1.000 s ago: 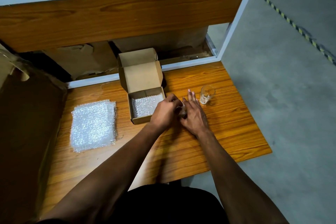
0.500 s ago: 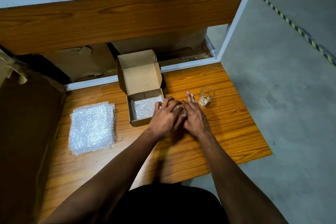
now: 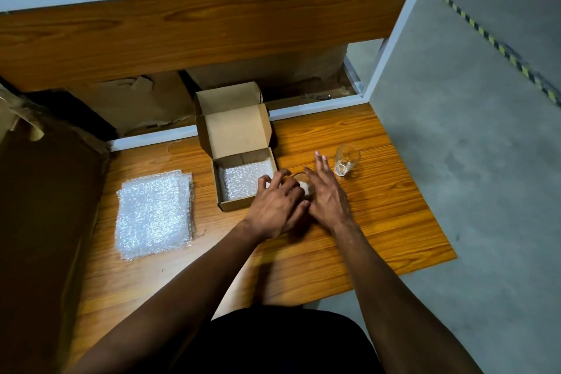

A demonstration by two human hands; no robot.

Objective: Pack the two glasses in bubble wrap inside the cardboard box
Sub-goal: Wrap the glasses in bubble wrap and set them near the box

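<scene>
The left hand [image 3: 277, 206] sits over a glass [image 3: 303, 187] just off the right wall of the cardboard box [image 3: 243, 167], its fingers bent like a claw on top of the glass and the bit of bubble wrap showing pale beside it; whether they truly grip the glass or only rest on it I cannot tell from here. Touching it at about three o'clock is the right hand [image 3: 326, 194], flat and loose, fingers straight and pointing toward twelve, pressed along the glass's right side. Out past those fingertips, at roughly one o'clock and near but apart, the second glass [image 3: 346, 160] stands upright and bare on the wooden table [image 3: 379, 215]. At about ten o'clock from the hands the box lies open, its lid tipped back toward the rear edge, and a sheet of bubble wrap [image 3: 243, 181] lines its floor. Farther out at nine o'clock, well apart from the box, a stack of bubble wrap sheets [image 3: 154, 214] lies flat on the table. Beyond the table at twelve o'clock a wooden shelf [image 3: 197, 27] with a pale frame rises, torn cardboard tucked under it, and at three o'clock grey floor [image 3: 485, 161] spreads away with a striped line across it.
</scene>
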